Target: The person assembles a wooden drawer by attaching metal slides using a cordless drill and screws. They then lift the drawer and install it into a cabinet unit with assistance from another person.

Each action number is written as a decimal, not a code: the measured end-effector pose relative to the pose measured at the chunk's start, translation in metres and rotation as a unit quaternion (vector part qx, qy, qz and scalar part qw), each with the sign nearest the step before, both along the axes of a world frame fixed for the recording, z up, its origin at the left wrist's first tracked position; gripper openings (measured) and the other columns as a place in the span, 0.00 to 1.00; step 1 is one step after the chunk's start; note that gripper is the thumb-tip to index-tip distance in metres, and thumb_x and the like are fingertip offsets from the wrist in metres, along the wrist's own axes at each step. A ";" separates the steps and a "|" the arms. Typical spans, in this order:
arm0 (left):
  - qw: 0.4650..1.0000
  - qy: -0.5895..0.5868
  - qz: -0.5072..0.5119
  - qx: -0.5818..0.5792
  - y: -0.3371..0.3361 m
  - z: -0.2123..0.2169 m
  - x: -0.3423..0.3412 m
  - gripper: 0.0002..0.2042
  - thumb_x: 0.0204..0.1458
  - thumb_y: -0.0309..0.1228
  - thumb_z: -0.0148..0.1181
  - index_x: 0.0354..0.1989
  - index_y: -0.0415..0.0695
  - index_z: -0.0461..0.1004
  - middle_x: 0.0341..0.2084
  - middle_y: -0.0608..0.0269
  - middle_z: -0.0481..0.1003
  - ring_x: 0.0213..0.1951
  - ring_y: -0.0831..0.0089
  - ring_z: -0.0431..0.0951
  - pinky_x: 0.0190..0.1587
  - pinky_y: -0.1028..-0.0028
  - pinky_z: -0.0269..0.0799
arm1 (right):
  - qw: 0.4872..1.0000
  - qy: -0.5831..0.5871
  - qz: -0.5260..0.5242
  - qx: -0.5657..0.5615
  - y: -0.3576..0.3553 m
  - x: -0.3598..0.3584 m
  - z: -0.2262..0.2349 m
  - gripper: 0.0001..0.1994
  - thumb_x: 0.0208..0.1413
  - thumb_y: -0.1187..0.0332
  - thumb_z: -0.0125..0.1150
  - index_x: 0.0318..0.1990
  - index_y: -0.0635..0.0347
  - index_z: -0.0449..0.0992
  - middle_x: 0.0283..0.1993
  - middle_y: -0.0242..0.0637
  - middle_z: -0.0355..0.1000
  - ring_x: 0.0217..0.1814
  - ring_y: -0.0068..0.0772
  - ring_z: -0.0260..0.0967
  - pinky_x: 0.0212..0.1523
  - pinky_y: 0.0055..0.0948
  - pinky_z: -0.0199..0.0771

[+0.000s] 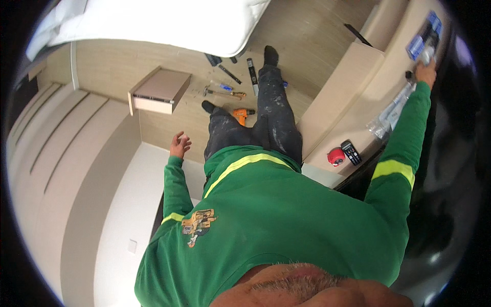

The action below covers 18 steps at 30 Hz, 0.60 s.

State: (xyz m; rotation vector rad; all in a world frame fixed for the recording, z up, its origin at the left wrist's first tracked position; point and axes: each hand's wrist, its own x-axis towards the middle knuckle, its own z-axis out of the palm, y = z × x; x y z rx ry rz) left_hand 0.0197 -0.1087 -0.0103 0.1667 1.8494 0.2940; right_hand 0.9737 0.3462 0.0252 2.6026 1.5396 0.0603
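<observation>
My right hand (425,73) is stretched out over the beige cabinet top (319,159) at the far right. Its fingers close on a small clear plastic bag (427,53), next to a blue-and-black package (425,37). Near the wrist lie a small dark object (409,75) and a longer clear plastic bag (391,113) with pale contents. My left hand (180,145) hangs in the air on the left, fingers loosely bent and apart, with nothing in it. A red tape measure (335,156) and a black handheld remote or phone (351,152) rest on the cabinet top.
On the wooden floor lie an orange drill (242,115), a hammer (225,93), and dark rails (252,77) around my feet. A drawer box (161,91) stands left of them. A white mattress (153,23) fills the far side. A glossy black surface (450,169) borders the cabinet.
</observation>
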 end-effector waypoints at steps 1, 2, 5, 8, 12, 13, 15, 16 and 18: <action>1.000 0.009 -0.002 -0.008 -0.008 0.001 -0.006 0.26 0.64 0.41 0.60 0.67 0.46 0.63 0.45 0.58 0.77 0.42 0.69 0.81 0.42 0.69 0.78 | 1.000 -0.012 -0.020 -0.008 -0.007 -0.024 -0.002 0.36 0.58 0.52 0.56 0.72 0.53 0.59 0.64 0.66 0.67 0.64 0.71 0.67 0.66 0.53 0.66; 1.000 -0.001 -0.003 -0.011 -0.014 -0.011 -0.005 0.27 0.63 0.41 0.61 0.67 0.46 0.62 0.45 0.58 0.77 0.42 0.68 0.81 0.42 0.69 0.78 | 1.000 -0.022 -0.011 0.015 -0.008 -0.013 0.004 0.33 0.57 0.58 0.55 0.71 0.57 0.61 0.57 0.74 0.70 0.61 0.73 0.68 0.64 0.53 0.69; 1.000 -0.009 0.012 -0.010 -0.019 -0.017 0.000 0.27 0.63 0.42 0.61 0.67 0.46 0.62 0.45 0.58 0.77 0.43 0.68 0.81 0.42 0.68 0.79 | 0.989 -0.051 -0.074 -0.115 -0.015 0.005 0.008 0.35 0.56 0.55 0.53 0.70 0.62 0.60 0.65 0.73 0.63 0.68 0.74 0.61 0.68 0.55 0.62; 1.000 -0.001 0.017 -0.002 -0.019 -0.018 0.000 0.27 0.63 0.42 0.61 0.67 0.46 0.62 0.46 0.57 0.77 0.42 0.68 0.81 0.43 0.68 0.79 | 0.994 -0.064 -0.043 -0.078 -0.018 0.033 -0.005 0.36 0.58 0.51 0.52 0.69 0.66 0.60 0.66 0.71 0.63 0.68 0.74 0.60 0.69 0.55 0.61; 1.000 0.005 0.023 0.007 -0.022 -0.014 -0.012 0.28 0.63 0.41 0.61 0.68 0.45 0.62 0.46 0.57 0.77 0.43 0.68 0.81 0.44 0.68 0.79 | 0.981 -0.090 -0.051 -0.162 -0.017 0.070 -0.019 0.38 0.57 0.46 0.54 0.69 0.66 0.63 0.67 0.65 0.65 0.68 0.67 0.63 0.69 0.51 0.62; 0.999 -0.027 0.038 0.019 -0.030 -0.039 -0.002 0.28 0.63 0.41 0.61 0.68 0.45 0.62 0.46 0.57 0.77 0.43 0.68 0.81 0.44 0.68 0.79 | 0.977 -0.139 -0.037 -0.160 0.006 0.101 0.024 0.38 0.56 0.46 0.55 0.69 0.64 0.64 0.66 0.62 0.67 0.68 0.65 0.65 0.68 0.50 0.64; 0.998 -0.035 0.054 0.026 -0.044 -0.054 -0.004 0.28 0.63 0.41 0.61 0.68 0.45 0.62 0.46 0.57 0.77 0.44 0.68 0.81 0.45 0.68 0.79 | 0.982 -0.152 0.043 -0.103 0.019 0.107 0.037 0.43 0.53 0.41 0.57 0.71 0.63 0.62 0.68 0.60 0.65 0.70 0.65 0.63 0.68 0.49 0.63; 0.998 -0.019 0.052 0.019 -0.046 -0.044 -0.010 0.28 0.63 0.41 0.62 0.68 0.45 0.62 0.46 0.57 0.77 0.44 0.68 0.81 0.45 0.68 0.79 | 0.973 -0.161 0.023 -0.165 0.015 0.086 0.029 0.43 0.56 0.41 0.55 0.72 0.65 0.60 0.69 0.61 0.64 0.72 0.62 0.60 0.70 0.47 0.61; 0.999 0.016 0.049 -0.005 -0.053 -0.018 -0.019 0.28 0.63 0.41 0.62 0.68 0.45 0.62 0.46 0.57 0.78 0.44 0.68 0.81 0.45 0.68 0.79 | 0.968 -0.145 0.008 -0.206 -0.001 0.030 0.007 0.43 0.59 0.41 0.53 0.72 0.65 0.58 0.69 0.62 0.63 0.73 0.60 0.58 0.71 0.46 0.59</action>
